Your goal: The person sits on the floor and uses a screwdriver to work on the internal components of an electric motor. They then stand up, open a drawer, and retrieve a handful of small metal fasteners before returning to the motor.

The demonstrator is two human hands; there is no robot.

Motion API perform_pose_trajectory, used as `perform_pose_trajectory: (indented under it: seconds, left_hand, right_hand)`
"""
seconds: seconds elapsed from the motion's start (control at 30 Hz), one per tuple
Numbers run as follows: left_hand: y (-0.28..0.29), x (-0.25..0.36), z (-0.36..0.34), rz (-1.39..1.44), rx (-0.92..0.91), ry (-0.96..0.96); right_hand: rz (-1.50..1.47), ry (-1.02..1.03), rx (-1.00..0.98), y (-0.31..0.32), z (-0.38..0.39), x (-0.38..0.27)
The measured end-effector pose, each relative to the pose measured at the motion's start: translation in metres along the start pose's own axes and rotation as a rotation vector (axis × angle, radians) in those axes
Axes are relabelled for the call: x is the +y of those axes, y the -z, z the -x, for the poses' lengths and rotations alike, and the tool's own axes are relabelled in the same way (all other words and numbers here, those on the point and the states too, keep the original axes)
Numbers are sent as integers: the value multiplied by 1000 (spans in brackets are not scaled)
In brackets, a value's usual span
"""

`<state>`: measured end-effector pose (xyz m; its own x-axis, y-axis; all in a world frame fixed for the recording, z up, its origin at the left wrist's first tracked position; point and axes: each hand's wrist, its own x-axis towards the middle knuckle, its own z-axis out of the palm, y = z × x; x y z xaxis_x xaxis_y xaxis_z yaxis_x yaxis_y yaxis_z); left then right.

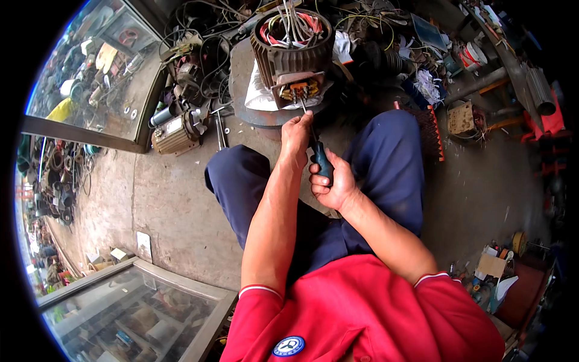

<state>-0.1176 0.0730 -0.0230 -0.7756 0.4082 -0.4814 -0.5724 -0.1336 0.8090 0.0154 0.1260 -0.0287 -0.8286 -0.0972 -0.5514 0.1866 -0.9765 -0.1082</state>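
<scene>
Nearest the camera, a red shirt [374,304] with pale sleeve trim and a round blue-and-white badge [289,346] on the chest. Beyond it, dark blue trousers [389,163], knees bent and spread apart.

Between the knees, a screwdriver [322,158] with a dark teal handle, slanting up and away. Around that handle, the right hand [340,181], closed in a firm grip. Farther up, the left hand [296,136], pinched on the shaft near the tip with thumb and fingers.

Straight ahead, at the top, a motor [292,62] with brown ribbed sides, standing upright with an open end on top; inside, red and pale wires [292,30], some rising in a bunch. On its near side, an opened box with brassy terminals [300,91], right at the end of the screwdriver. Contact there too small to tell. Under the motor, a white cloth [259,92] on a round, dark stand [240,78].

To the left on the floor [187,199], a smaller motor [176,134] lying on its side; beyond, tangled cables [211,54]. Along the left edge, two framed panes of glass, upper [84,133] and lower [187,277]. At right, a squarish block [461,118] near a red stand [550,123].
</scene>
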Motion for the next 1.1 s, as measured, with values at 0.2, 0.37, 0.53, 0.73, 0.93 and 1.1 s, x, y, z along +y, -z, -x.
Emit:
perform_pose_trajectory:
  seconds: [0.2,0.37,0.53,0.73,0.93,1.1]
  left_hand:
    - [2,0,0,-63,17,-6]
    - [-2,0,-3,-25,44,-29]
    - [1,0,-2,-89,61,-31]
    - [2,-7,-6,-1,59,-40]
    - [-3,-1,-9,-29,63,-55]
    - [-2,-5,-9,27,73,-38]
  right_hand:
    - [1044,691,467,-11,0,26]
    - [220,122,131,-7,1,4]
    - [247,168,112,-12,5,7]
    - [708,450,417,-24,7,14]
    - [154,81,96,-1,3,-3]
    - [1186,777,482,-8,-1,23]
